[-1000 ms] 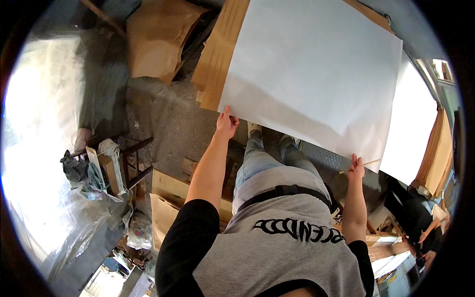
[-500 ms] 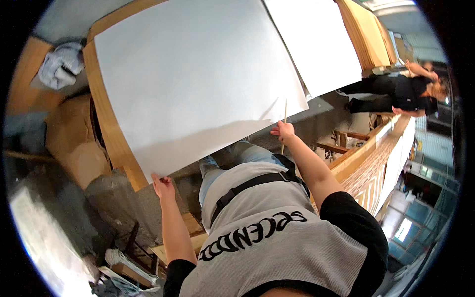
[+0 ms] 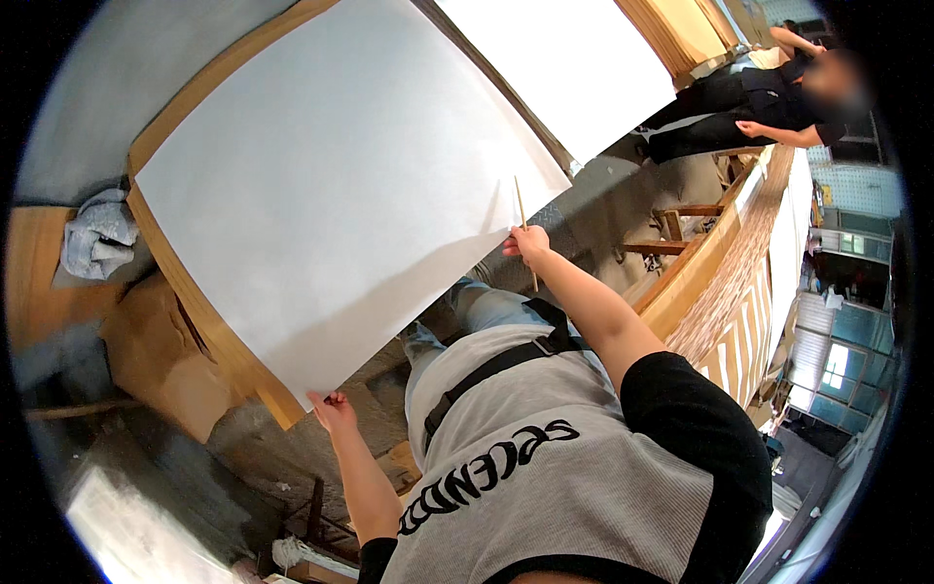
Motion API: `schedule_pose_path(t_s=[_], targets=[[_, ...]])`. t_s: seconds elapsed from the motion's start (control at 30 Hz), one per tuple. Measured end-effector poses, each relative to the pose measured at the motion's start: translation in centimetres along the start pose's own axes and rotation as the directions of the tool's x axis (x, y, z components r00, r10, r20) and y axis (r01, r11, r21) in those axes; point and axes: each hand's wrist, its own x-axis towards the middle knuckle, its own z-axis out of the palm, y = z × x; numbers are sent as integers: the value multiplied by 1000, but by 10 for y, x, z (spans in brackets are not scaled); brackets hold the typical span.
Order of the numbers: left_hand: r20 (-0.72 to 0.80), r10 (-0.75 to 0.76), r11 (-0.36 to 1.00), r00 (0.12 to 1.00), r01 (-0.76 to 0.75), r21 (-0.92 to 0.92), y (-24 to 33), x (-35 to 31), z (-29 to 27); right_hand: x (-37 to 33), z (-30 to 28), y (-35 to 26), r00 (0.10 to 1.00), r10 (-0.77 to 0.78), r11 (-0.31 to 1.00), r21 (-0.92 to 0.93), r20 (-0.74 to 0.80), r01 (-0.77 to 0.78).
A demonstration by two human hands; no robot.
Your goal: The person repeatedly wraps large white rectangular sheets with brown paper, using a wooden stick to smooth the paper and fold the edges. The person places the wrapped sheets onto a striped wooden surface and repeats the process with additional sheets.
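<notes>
A large white sheet [image 3: 321,195] lies over a stack of brown boards [image 3: 180,292] in front of me. My left hand [image 3: 333,411] is closed at the sheet's near left corner, thumb and fingers pinching its edge. My right hand [image 3: 526,243] is at the near edge toward the right corner, with a thin wooden stick [image 3: 520,200] held in it. The stick points up past the fingers and shows again below the hand. Whether the right fingertips also grip the sheet, I cannot make out. Shadows of my arm and the stick fall on the sheet.
Another white sheet [image 3: 564,58] lies beyond a narrow gap, beside stacked brown boards [image 3: 686,34]. A person in dark clothes [image 3: 769,97] stands at the far right. Long stacked panels [image 3: 730,302] run along my right. A grey cloth [image 3: 100,234] and brown cardboard [image 3: 161,350] are at left.
The view has turned, so the sheet and boards sit lower left. My right hand has moved with the stick along the near edge, its fingers now more closed. The left hand stays at its corner.
</notes>
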Motion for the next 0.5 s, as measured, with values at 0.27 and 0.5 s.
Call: schedule_pose_path(t_s=[0.27, 0.5], targets=[[-41, -56, 997, 998, 58, 48, -1, 20, -17, -13, -10, -2, 996, -47, 987, 156, 80, 34], [115, -220, 975, 969, 222, -7, -13, -7, 19, -5, -21, 10, 978, -14, 971, 235, 208, -36]])
